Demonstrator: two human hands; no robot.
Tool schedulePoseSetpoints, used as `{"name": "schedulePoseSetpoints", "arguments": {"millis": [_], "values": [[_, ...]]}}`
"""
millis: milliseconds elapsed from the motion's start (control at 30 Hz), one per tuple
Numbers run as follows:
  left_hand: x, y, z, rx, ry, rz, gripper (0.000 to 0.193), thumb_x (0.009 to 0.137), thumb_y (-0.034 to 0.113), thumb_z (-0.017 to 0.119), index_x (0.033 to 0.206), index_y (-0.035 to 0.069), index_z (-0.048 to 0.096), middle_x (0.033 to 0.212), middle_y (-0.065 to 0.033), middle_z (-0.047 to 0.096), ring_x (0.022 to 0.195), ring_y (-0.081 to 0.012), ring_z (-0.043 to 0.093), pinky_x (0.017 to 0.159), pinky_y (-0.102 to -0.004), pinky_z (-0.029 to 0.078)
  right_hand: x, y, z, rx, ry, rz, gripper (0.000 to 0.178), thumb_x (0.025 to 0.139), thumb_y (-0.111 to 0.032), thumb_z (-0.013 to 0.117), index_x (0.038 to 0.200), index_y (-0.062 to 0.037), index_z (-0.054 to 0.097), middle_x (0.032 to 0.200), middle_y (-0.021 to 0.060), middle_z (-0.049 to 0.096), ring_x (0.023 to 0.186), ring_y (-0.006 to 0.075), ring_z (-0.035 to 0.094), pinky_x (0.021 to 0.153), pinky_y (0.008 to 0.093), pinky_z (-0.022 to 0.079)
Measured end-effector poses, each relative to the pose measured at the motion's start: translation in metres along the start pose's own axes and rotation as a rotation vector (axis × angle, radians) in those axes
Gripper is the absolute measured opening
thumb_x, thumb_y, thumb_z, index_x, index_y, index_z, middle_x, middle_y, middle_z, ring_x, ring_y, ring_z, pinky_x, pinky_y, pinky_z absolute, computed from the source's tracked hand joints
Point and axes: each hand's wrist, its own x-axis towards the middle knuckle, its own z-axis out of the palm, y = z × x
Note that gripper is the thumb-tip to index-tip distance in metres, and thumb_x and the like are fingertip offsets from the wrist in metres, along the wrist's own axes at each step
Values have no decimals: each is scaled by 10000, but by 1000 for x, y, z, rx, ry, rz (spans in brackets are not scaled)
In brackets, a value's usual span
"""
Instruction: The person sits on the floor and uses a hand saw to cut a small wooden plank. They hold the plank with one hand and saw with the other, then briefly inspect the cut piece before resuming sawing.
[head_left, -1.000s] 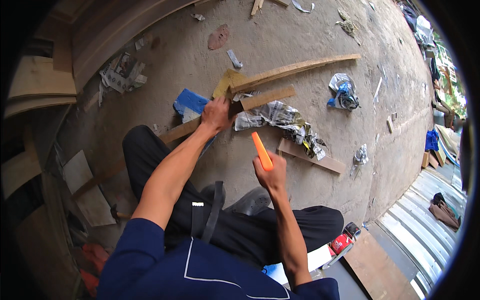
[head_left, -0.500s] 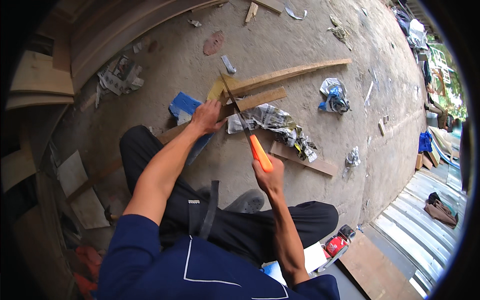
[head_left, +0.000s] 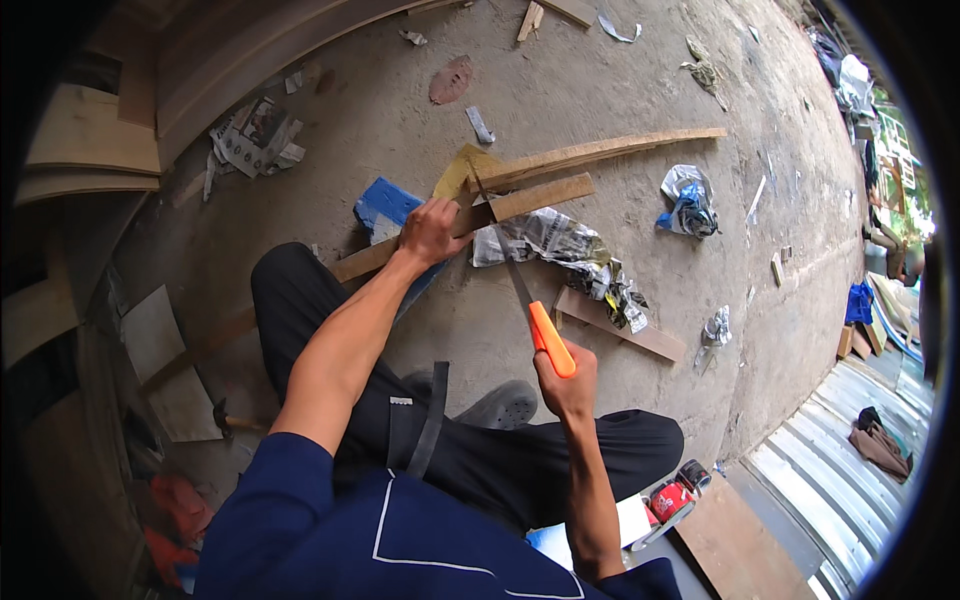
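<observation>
My right hand (head_left: 568, 382) is closed round the orange handle of a hand saw (head_left: 517, 276). Its dark blade runs up and away, crossing a narrow wooden strip (head_left: 545, 197) at a cut line. Left of the blade, my left hand (head_left: 430, 232) presses on that strip with its fingers wrapped over it. A blue-painted block (head_left: 386, 207) lies beneath the strip by my left hand. Beyond the blade tip are a yellow piece (head_left: 462, 172) and a longer wooden strip (head_left: 610, 150). Crumpled newspaper (head_left: 555, 240) lies just right of the saw.
Another wooden strip (head_left: 622, 325) lies on the concrete floor right of the saw. Crumpled blue-and-silver wrapping (head_left: 690, 200) sits farther right. A hammer (head_left: 234, 421) is by my left leg, and a red power tool (head_left: 670, 498) by my right knee. Board stacks (head_left: 90, 140) stand at left.
My right hand has pulled the saw back toward me, and the blade has slid through the strip. My left hand stays on the strip. The whole view has shifted slightly.
</observation>
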Motion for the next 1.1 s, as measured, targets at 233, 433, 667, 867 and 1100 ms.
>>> {"name": "schedulePoseSetpoints", "arguments": {"millis": [233,433,667,867,1100], "values": [[5,3,-1,-2,-36,-4,389,672,296,825,840,32,595,830,-137,614,826,-315,630,720,-402,519,22,4,13,-55,43,-70,183,759,-160,639,704,12,610,539,140,525,485,224,548,516,342,434],[10,7,1,3,-52,-65,376,669,287,829,845,44,602,847,-127,624,860,-314,631,743,-398,527,15,14,6,-24,-12,1,182,764,-156,642,710,15,611,542,108,521,491,154,524,516,318,430],[3,0,-2,-25,-47,-56,422,663,302,822,891,27,597,868,-156,625,861,-330,626,731,-425,518,-7,12,-5,26,26,-74,170,769,-146,637,719,14,614,546,118,523,499,162,534,531,320,434],[7,3,7,2,-71,-59,416,666,309,818,897,34,608,895,-142,638,871,-322,632,728,-422,524,33,22,8,-15,21,-62,207,775,-167,634,691,13,573,537,116,500,478,164,479,503,334,404],[6,-1,-5,-36,-29,-57,391,659,303,819,856,38,610,854,-139,627,855,-332,629,719,-423,516,3,19,-4,-7,-8,-74,172,770,-152,632,731,14,618,563,141,540,488,198,543,520,337,432]]}}
